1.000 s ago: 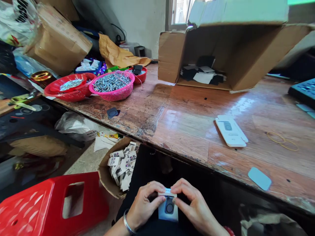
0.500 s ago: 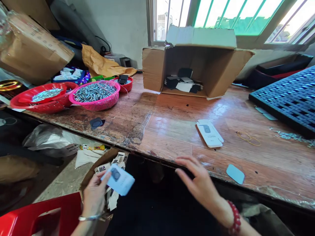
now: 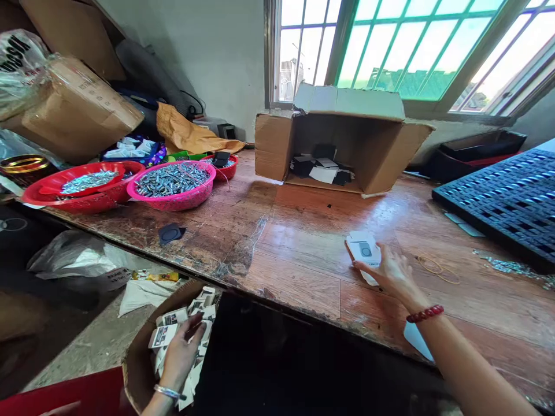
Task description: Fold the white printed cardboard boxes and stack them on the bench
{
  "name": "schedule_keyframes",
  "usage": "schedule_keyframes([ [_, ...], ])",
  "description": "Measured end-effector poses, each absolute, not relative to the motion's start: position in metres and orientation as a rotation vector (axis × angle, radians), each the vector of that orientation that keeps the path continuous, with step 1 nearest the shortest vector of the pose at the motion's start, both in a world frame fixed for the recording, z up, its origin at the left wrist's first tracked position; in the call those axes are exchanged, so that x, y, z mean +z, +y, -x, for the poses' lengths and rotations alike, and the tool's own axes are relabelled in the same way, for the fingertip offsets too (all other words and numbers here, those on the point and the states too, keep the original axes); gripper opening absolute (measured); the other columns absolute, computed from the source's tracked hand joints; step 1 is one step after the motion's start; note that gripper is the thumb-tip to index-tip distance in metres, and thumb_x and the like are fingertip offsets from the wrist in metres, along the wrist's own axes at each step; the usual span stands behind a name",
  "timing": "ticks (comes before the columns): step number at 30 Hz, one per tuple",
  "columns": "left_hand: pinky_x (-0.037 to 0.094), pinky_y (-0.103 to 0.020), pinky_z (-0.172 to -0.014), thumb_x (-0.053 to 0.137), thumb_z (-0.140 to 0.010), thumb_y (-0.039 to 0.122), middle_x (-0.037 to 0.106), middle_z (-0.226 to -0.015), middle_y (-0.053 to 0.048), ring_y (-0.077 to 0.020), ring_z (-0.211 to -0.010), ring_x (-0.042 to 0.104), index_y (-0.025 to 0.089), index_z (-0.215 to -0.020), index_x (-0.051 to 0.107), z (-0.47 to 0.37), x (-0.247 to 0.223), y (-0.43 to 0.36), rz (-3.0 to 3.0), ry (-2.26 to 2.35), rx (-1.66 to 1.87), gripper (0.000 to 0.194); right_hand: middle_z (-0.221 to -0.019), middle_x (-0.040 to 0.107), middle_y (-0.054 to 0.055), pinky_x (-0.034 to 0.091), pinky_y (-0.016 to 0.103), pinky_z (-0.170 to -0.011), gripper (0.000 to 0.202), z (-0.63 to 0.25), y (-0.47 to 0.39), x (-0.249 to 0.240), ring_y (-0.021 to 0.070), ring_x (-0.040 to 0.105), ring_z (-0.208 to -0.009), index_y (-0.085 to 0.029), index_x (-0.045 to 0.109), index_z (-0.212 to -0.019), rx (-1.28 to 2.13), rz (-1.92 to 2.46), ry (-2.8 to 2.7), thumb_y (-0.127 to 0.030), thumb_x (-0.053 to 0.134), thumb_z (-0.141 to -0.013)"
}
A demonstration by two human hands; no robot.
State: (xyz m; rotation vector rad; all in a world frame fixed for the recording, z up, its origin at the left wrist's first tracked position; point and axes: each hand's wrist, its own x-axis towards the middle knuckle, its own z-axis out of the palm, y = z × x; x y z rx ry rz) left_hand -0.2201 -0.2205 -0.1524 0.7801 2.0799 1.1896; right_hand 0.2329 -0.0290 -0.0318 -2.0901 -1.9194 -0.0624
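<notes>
My right hand (image 3: pixel 393 271) is on a small stack of flat white printed boxes (image 3: pixel 365 249) on the table, thumb along the near-left part and fingers at the right edge, gripping it. A picture of a dark ring-shaped device shows on the top one. Down at the left, my left hand (image 3: pixel 180 353) is over a cardboard carton (image 3: pixel 139 361) filled with small white printed boxes (image 3: pixel 165 335). Its fingers are slightly bent and apart, with nothing visible held in them. A light blue card (image 3: pixel 417 341) lies partly hidden under my right forearm.
An open cardboard box (image 3: pixel 272 147) with black and white pieces stands at the back. Pink (image 3: pixel 173 202) and red baskets (image 3: pixel 82 202) of metal parts sit left. A black grid tray (image 3: pixel 498 202) is at right, near a rubber band (image 3: pixel 437 270). A black piece (image 3: pixel 170 233) lies near the front edge.
My left hand has let go of a white printed box and lowered over the carton. My right hand has moved forward and right onto the white stack. The view has tilted up slightly.
</notes>
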Motion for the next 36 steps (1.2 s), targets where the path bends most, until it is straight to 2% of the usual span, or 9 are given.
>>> schedule_keyframes([
  [7, 0.055, -0.046, -0.091, 0.066, -0.066, 0.060, 0.079, -0.090, -0.007, -0.0301, -0.088, 0.073, 0.021, -0.086, 0.072, 0.164, -0.118, -0.215, -1.067, 1.837, 1.125, 0.044, -0.109, 0.068, 0.022, 0.047, 0.042, -0.079, 0.069, -0.206, -0.039, -0.028, 0.0361, 0.064, -0.094, -0.006, 0.044, -0.134, -0.042, 1.870, -2.054, -0.036, 0.065, -0.076],
  [13, 0.052, -0.045, -0.094, 0.073, -0.066, 0.062, 0.078, -0.095, -0.009, -0.0303, -0.096, 0.070, 0.020, -0.092, 0.075, 0.129, -0.087, -0.217, -0.976, 1.571, 1.089, 0.049, -0.128, 0.057, 0.024, 0.045, 0.053, -0.094, 0.074, -0.192, -0.069, -0.008, 0.0396, 0.056, -0.114, -0.008, 0.037, -0.140, -0.085, 1.624, -1.945, -0.033, 0.063, -0.075],
  [17, 0.046, -0.049, -0.101, 0.075, -0.067, 0.064, 0.072, -0.116, -0.014, -0.0326, -0.110, 0.064, 0.022, -0.116, 0.070, 0.099, -0.063, -0.218, -0.934, 1.033, 0.989, 0.064, -0.138, 0.053, 0.016, 0.048, 0.046, -0.100, 0.074, -0.150, -0.133, -0.012, 0.0318, 0.054, -0.124, -0.019, 0.032, -0.145, 0.407, 1.316, -2.015, -0.028, 0.063, -0.078],
  [20, 0.041, -0.051, -0.104, 0.075, -0.065, 0.065, 0.064, -0.129, -0.015, -0.0353, -0.121, 0.057, 0.023, -0.131, 0.061, 0.078, -0.056, -0.221, -0.839, 0.699, 1.023, 0.079, -0.139, 0.054, 0.012, 0.050, 0.042, -0.101, 0.081, -0.114, -0.184, -0.032, 0.0295, 0.055, -0.126, -0.023, 0.031, -0.145, 0.735, 1.217, -2.020, -0.018, 0.065, -0.071],
  [25, 0.040, -0.051, -0.104, 0.072, -0.068, 0.066, 0.069, -0.119, -0.015, -0.0356, -0.117, 0.059, 0.020, -0.118, 0.069, 0.065, -0.066, -0.230, -0.597, 0.652, 1.074, 0.068, -0.153, 0.038, 0.014, 0.043, 0.056, -0.106, 0.082, -0.087, -0.219, -0.065, 0.0386, 0.030, -0.142, -0.022, 0.032, -0.148, 0.649, 1.123, -2.063, -0.024, 0.071, -0.076],
  [27, 0.042, -0.050, -0.101, 0.070, -0.066, 0.070, 0.069, -0.118, -0.015, -0.0356, -0.115, 0.060, 0.019, -0.119, 0.068, 0.068, -0.067, -0.234, -0.561, 0.608, 1.069, 0.073, -0.155, 0.034, 0.014, 0.040, 0.061, -0.105, 0.071, -0.087, -0.217, -0.067, 0.0422, 0.024, -0.143, -0.023, 0.042, -0.144, 0.549, 1.086, -2.106, -0.030, 0.072, -0.080],
  [30, 0.043, -0.047, -0.099, 0.072, -0.063, 0.071, 0.070, -0.114, -0.015, -0.0349, -0.111, 0.062, 0.017, -0.119, 0.068, 0.077, -0.065, -0.237, -0.607, 0.563, 1.000, 0.078, -0.148, 0.043, 0.014, 0.040, 0.060, -0.103, 0.052, -0.091, -0.207, -0.056, 0.0399, 0.035, -0.136, -0.024, 0.054, -0.131, 0.504, 1.019, -2.087, -0.029, 0.071, -0.082],
  [34, 0.043, -0.041, -0.096, 0.084, -0.062, 0.054, 0.071, -0.106, -0.013, -0.0307, -0.105, 0.064, 0.014, -0.118, 0.068, 0.086, -0.062, -0.239, -0.637, 0.586, 0.920, 0.070, -0.124, 0.060, 0.009, 0.045, 0.048, -0.099, 0.054, -0.091, -0.193, -0.034, 0.0289, 0.049, -0.116, -0.024, 0.050, -0.131, 0.657, 0.838, -2.169, -0.012, 0.067, -0.081],
  [36, 0.046, -0.038, -0.090, 0.087, -0.060, 0.049, 0.071, -0.103, -0.012, -0.0290, -0.098, 0.066, 0.014, -0.117, 0.067, 0.087, -0.062, -0.239, -0.607, 0.584, 0.900, 0.070, -0.116, 0.062, 0.007, 0.047, 0.043, -0.094, 0.050, -0.090, -0.186, -0.023, 0.0264, 0.050, -0.109, -0.022, 0.055, -0.120, 0.799, 0.805, -2.245, -0.007, 0.070, -0.076],
])
